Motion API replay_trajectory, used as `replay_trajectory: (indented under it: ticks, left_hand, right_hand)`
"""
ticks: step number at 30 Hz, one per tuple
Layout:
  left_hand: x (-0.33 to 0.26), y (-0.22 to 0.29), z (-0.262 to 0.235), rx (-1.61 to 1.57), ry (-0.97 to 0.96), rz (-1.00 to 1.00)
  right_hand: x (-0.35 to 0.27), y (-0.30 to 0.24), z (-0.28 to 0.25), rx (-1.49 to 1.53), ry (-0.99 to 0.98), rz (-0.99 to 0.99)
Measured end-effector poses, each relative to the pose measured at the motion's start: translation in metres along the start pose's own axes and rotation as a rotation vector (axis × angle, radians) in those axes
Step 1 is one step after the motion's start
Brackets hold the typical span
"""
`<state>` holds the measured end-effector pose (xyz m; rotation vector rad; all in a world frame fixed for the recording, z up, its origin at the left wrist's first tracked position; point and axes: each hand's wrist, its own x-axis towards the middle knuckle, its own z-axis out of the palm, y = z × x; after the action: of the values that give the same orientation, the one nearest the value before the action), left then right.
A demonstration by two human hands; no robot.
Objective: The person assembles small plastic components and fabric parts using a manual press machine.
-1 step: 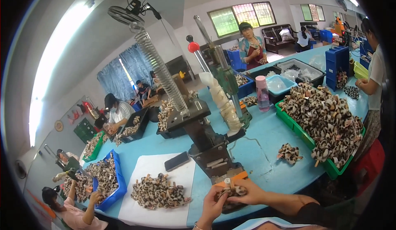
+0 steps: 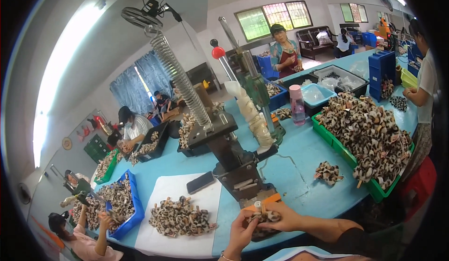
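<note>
Near the table's front edge, both my hands close around a small black, brown and cream spotted plush piece point(image 2: 268, 216). My left hand point(image 2: 241, 230) pinches its left side, and my right hand point(image 2: 286, 218) wraps its right side. A small round whitish disc point(image 2: 257, 205) shows at its top, by my left fingertips. Right behind my hands stands the dark metal base of a hand press point(image 2: 236, 172), with an orange strip point(image 2: 272, 200) at its foot. More spotted fur shows below my fingers, partly hidden.
Left of the press, a plush pile point(image 2: 180, 218) and a black phone point(image 2: 200, 183) lie on a white sheet point(image 2: 163, 186). A heaped green crate point(image 2: 334, 141) stands right, near a pink-capped bottle point(image 2: 297, 104). Co-workers sit around the blue table point(image 2: 294, 163); one handles pieces by a blue tray point(image 2: 139, 209).
My hands and the plush piece stay in place. The co-worker at lower left has shifted a hand slightly, and the person across the table has lowered a hand.
</note>
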<state>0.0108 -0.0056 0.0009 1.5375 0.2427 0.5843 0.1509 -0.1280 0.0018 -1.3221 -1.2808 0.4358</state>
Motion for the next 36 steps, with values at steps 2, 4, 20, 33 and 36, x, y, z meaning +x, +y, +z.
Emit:
replay_trajectory:
  ticks: [2,4,20,33,36]
  left_hand:
    - [0.005,0.002,-0.007,-0.179,-0.062,-0.086]
    - [0.009,0.015,-0.008,-0.720,-0.121,-0.418]
    - [0.006,-0.006,0.016,-0.095,0.056,-0.118]
    - [0.008,-0.011,0.009,0.103,0.201,-0.089]
    - [0.005,-0.016,0.006,-0.166,0.094,-0.145]
  right_hand:
    - [0.005,-0.016,-0.012,-0.050,-0.048,-0.087]
    - [0.004,-0.019,-0.016,-0.101,-0.105,-0.174]
    - [0.000,-0.004,-0.012,-0.079,-0.175,0.047]
    - [-0.003,0.000,0.008,-0.295,0.074,-0.008]
    - [-0.005,-0.001,0.007,-0.214,0.138,0.162]
